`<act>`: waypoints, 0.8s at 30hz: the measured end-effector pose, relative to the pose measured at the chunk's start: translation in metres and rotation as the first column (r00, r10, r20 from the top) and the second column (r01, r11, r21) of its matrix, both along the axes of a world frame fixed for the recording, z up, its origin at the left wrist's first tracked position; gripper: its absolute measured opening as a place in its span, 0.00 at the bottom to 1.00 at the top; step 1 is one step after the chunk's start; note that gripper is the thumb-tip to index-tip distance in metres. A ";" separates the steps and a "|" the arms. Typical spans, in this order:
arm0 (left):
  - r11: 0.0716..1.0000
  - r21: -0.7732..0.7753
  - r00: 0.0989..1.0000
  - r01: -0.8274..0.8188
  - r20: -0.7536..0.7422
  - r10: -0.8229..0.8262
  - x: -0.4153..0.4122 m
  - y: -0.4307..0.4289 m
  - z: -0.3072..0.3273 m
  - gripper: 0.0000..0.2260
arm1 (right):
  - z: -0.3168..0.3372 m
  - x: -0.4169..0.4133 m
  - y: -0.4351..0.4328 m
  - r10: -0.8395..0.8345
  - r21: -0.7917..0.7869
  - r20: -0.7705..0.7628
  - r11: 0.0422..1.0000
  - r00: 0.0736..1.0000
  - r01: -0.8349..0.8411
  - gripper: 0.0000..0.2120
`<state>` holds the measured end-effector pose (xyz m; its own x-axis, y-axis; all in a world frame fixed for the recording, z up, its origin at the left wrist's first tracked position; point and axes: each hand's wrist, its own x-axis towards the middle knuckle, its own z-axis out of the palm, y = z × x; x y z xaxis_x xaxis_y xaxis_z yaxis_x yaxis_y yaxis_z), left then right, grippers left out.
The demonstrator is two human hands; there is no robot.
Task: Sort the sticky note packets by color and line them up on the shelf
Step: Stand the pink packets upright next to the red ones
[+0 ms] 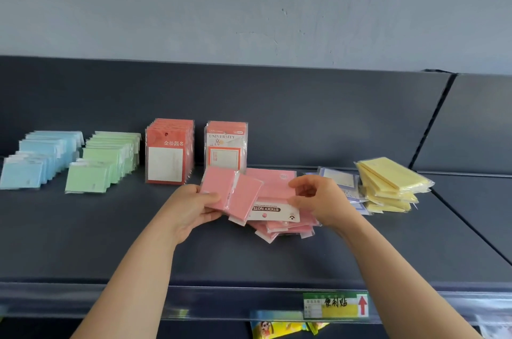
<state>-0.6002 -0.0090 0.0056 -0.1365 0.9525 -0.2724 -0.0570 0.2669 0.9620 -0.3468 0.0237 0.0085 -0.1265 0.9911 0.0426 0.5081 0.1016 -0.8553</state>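
On the dark shelf (pixel 110 241) a loose pile of pink sticky note packets (pixel 279 225) lies in the middle. My left hand (pixel 191 208) holds two or three pink packets (pixel 232 194) fanned out, just above the pile's left side. My right hand (pixel 318 200) pinches the pink packet on top of the pile (pixel 273 189), which has a white "STICKY NOTE" header. Blue packets (pixel 38 158) and green packets (pixel 105 161) stand in rows at the left. Red packets (pixel 169 150) and "UNIVERSITY" packets (pixel 225 147) stand upright behind.
A stack of yellow packets (pixel 390 183) lies at the right, with pale purple-edged packets (pixel 338 180) beside it. The shelf's front rail carries a green and yellow price label (pixel 335 305). A colourful package (pixel 279 327) shows on the level below.
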 end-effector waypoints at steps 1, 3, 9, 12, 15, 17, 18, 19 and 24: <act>1.000 -0.013 1.000 -0.008 -0.007 0.007 -0.007 0.000 0.001 0.09 | 0.002 0.000 0.001 0.023 -0.007 0.024 1.000 0.999 -0.022 0.17; 0.999 -0.048 0.999 0.004 -0.044 -0.006 -0.018 -0.002 0.003 0.10 | 0.006 0.000 0.002 0.072 -0.054 0.064 0.996 0.995 -0.069 0.27; 0.993 -0.108 0.901 -0.038 -0.434 -0.013 -0.040 -0.008 0.002 0.08 | 0.011 -0.014 0.002 0.030 -0.149 -0.014 0.988 0.999 -0.032 0.20; 0.994 -0.109 0.803 -0.003 -0.593 -0.063 -0.037 -0.013 0.002 0.09 | 0.008 -0.022 -0.001 -0.077 -0.074 -0.087 0.995 0.993 0.071 0.10; 0.995 -0.097 0.653 0.011 -0.754 -0.080 -0.032 -0.013 -0.001 0.24 | 0.009 -0.026 -0.003 -0.174 -0.048 -0.195 0.985 0.965 0.168 0.09; 0.999 0.039 0.619 0.014 -0.785 0.022 -0.023 -0.017 0.000 0.28 | 0.012 -0.027 -0.005 -0.211 -0.048 -0.300 0.977 0.930 0.206 0.14; 0.992 0.121 0.649 0.037 -0.758 0.068 -0.016 -0.020 0.002 0.26 | 0.014 -0.027 -0.005 -0.217 -0.063 -0.371 0.976 0.903 0.208 0.18; 0.979 0.198 0.697 0.056 -0.710 0.104 -0.007 -0.023 0.005 0.23 | 0.017 -0.027 -0.006 -0.214 -0.080 -0.444 0.977 0.870 0.199 0.23; 0.912 0.406 0.858 0.056 -0.486 0.164 0.025 -0.030 0.018 0.08 | 0.029 -0.034 -0.016 -0.184 -0.152 -0.650 0.982 0.737 0.112 0.37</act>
